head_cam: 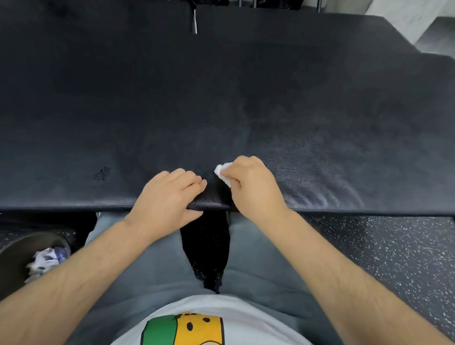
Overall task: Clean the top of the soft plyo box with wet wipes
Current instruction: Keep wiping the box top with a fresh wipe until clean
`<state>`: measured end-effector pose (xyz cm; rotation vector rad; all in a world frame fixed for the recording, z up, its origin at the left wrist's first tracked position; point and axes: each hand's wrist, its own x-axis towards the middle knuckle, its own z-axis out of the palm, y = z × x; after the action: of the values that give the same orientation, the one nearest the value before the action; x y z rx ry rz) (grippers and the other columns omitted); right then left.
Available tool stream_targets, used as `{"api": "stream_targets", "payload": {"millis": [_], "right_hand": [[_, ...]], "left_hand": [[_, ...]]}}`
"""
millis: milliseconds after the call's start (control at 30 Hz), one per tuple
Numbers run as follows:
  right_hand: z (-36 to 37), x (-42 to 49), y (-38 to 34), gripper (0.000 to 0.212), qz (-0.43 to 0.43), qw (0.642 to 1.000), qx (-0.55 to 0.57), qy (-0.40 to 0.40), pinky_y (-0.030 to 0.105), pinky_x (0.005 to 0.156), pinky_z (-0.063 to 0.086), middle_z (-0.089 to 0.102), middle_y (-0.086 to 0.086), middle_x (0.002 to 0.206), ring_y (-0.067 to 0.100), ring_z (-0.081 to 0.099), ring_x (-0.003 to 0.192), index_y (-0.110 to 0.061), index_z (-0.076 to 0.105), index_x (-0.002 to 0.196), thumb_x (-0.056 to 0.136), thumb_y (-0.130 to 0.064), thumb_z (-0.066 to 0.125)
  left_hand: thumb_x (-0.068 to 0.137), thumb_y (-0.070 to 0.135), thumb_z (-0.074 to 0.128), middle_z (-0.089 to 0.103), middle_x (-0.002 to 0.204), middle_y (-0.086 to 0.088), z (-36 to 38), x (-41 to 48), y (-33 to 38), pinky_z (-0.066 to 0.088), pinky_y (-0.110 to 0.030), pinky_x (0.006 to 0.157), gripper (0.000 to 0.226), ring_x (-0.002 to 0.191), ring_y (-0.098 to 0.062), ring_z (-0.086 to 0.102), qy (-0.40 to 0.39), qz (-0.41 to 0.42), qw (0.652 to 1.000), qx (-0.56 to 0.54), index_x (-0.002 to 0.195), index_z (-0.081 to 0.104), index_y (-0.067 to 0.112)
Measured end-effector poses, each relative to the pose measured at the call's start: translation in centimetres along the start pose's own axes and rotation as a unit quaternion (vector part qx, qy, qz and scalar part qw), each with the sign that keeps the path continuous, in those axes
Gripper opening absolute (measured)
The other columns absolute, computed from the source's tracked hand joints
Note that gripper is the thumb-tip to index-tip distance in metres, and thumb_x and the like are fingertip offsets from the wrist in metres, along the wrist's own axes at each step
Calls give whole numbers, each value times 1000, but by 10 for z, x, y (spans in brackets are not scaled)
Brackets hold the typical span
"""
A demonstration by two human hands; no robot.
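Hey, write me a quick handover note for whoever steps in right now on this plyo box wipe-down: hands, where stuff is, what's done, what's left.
Left hand: flat on the box's near edge, bracing, holding nothing.
Right hand: closed on a crumpled wipe, pressed to the box top near the front edge.
Bin: on the floor to the left, with crumpled wipes inside.
Done: sheen and streaks right of the hands suggest that patch is wiped.
Left: a scuffed mark left of the hands; the left side and far half look dull, probably not wiped yet. Then bin the wipe.
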<state>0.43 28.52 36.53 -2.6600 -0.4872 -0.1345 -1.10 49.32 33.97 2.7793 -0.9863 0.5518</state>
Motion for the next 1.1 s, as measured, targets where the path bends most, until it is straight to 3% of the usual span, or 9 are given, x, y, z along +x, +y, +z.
{"api": "stream_targets", "payload": {"millis": [100,167,267,467,600,700,767,900,1100], "right_hand": [[-1,-18,-13,34,-56,998,24,-31,43,72,53,65,3,92,27,50,86,-14,72,97,84,2,44],[-3,-25,-17,39,-62,996,60,-15,38,72,53,69,2,94,28,53,86,-18,76,102,86,0,46],[-2,1,-21,35,-55,997,54,-20,42,71,53,67,4,93,28,50,84,-16,76,94,87,2,48],[-10,18,-32,25,-54,998,17,-39,47,64,49,48,0,73,24,42,78,-16,52,69,81,6,47],[-18,-14,-26,23,-69,995,38,-60,44,68,51,57,0,77,22,45,79,-17,62,78,86,-1,48],[-4,14,-23,22,-73,993,14,-86,48,66,53,54,4,77,26,47,73,-14,55,74,76,6,47],[4,34,-24,26,-55,994,-1,-93,48,68,55,58,4,86,30,54,76,-16,63,83,78,7,52],[8,13,-10,23,-80,994,5,-77,45,64,49,46,-1,70,24,40,72,-21,46,71,76,2,47],[7,52,-16,34,-93,992,-7,-84,41,71,50,42,-4,76,20,35,80,-26,43,77,82,7,47]], "left_hand": [[77,33,56,66,91,0,-3,0,0,44,-33,53,41,73,-21,58,18,13,1000,-14,106,72,9],[78,33,55,65,87,1,-5,0,-1,44,-34,53,37,72,-19,56,24,21,999,-14,101,73,10],[78,33,56,67,86,1,-5,1,-2,47,-35,53,37,71,-20,59,27,30,999,-21,98,75,9],[79,28,57,66,83,1,-16,3,2,48,-34,53,33,69,-18,54,59,42,997,-26,98,76,8],[81,28,56,64,80,0,-18,-5,14,45,-30,53,32,65,-18,52,40,83,996,-10,95,76,7],[81,31,57,64,81,-2,-13,-8,16,48,-33,52,38,66,-19,53,17,102,995,-10,100,76,4],[79,31,60,63,82,-2,-12,-7,15,48,-36,52,38,67,-20,52,6,96,995,-17,102,75,4],[72,32,68,58,84,1,-8,-9,17,41,-33,57,34,75,-18,44,-29,76,997,-15,98,72,10],[72,38,68,49,80,3,-2,-4,20,24,-32,62,26,73,-18,40,-59,55,997,4,84,67,15]]}}
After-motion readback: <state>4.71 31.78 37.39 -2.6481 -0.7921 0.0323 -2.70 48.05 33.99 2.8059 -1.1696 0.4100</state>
